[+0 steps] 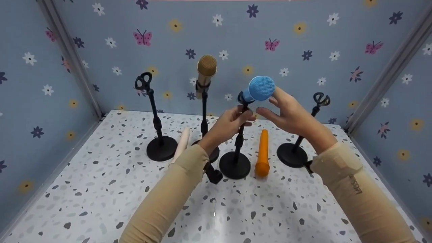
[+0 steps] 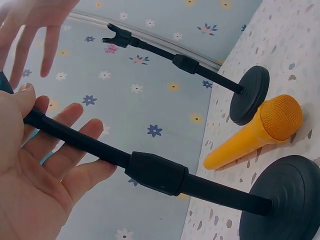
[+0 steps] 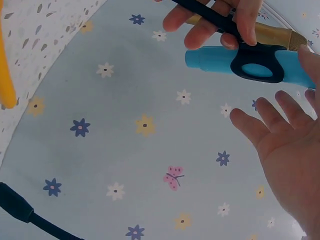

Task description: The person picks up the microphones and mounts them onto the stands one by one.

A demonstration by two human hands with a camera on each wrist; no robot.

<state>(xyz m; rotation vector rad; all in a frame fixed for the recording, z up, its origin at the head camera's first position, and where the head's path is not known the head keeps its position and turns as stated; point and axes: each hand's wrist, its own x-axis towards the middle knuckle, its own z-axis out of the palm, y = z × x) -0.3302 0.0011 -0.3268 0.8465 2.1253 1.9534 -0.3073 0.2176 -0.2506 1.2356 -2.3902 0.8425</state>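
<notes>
A blue microphone [image 1: 261, 88] sits in the ring clip of a black microphone stand [image 1: 239, 143], its mesh head tilted up toward the head camera. My left hand [image 1: 233, 123] pinches that stand just under the clip, thumb and forefinger on the pole while the other fingers spread behind it. Beside the blue head is my right hand [image 1: 287, 109], fingers extended and loosely bent. In the right wrist view, its thumb overlaps the blue barrel [image 3: 212, 60], which runs through the clip [image 3: 257, 64]. The stand's round base [image 2: 282, 200] rests on the table.
An orange microphone [image 1: 262, 153] lies right of the held stand. A gold microphone [image 1: 206, 69] is clipped in another stand behind. Bare stands stand at left [image 1: 157, 123] and right [image 1: 297, 148]. A pale pink microphone [image 1: 182, 143] lies partly behind my left sleeve. Patterned walls enclose the speckled table [image 1: 101, 189].
</notes>
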